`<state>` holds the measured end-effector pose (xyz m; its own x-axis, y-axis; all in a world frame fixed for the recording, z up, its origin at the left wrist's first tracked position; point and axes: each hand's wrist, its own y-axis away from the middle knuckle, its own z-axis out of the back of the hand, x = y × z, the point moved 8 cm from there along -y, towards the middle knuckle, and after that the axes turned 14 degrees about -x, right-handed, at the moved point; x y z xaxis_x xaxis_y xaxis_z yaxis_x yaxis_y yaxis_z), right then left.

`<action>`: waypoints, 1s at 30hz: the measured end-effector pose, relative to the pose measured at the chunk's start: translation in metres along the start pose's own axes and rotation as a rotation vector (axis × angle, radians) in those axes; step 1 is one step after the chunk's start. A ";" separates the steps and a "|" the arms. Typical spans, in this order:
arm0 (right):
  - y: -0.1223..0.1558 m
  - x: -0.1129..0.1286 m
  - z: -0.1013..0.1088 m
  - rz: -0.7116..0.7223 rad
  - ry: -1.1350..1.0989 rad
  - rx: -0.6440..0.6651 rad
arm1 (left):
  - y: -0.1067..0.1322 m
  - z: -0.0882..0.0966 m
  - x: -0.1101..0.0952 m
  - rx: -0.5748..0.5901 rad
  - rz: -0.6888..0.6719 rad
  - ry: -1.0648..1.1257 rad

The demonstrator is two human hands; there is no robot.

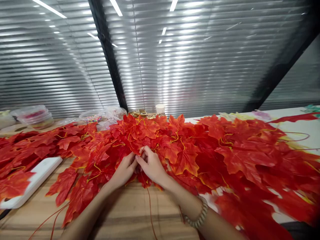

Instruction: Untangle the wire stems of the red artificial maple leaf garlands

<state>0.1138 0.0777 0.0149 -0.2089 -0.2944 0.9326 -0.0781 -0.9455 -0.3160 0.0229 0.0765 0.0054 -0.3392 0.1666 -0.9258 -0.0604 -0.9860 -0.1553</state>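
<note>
My left hand (126,169) and my right hand (152,165) meet at the middle of a long heap of artificial maple leaves (186,160), red with orange edges. The left fingers are pinched at the base of one red leaf (132,146). Thumb and forefinger of the right hand close on a thin red cord beside it, though the exact spot is partly hidden by the fingers. Below the hands, the red cord (150,208) trails down over the wooden tabletop (132,213). A beaded bracelet (200,216) circles the right wrist.
A white power strip (37,180) lies at left, partly under leaves. Loose red cords (55,215) run off the near left. Clear plastic tubs (35,116), plastic bags (113,114) and a white paper cup (160,108) stand behind the heap, before a blind-covered glass wall (200,60).
</note>
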 end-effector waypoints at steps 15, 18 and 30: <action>0.002 0.001 -0.001 0.051 0.169 0.030 | -0.001 0.000 0.000 0.012 -0.064 -0.120; 0.003 0.000 -0.003 0.099 0.273 0.044 | -0.001 0.001 -0.002 0.003 -0.130 -0.253; 0.004 0.004 -0.003 0.139 0.256 0.053 | -0.001 0.003 0.001 0.004 -0.115 -0.247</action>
<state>0.1094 0.0736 0.0164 -0.4536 -0.3837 0.8043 0.0182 -0.9063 -0.4222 0.0201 0.0777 0.0059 -0.5482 0.2739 -0.7902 -0.1152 -0.9606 -0.2530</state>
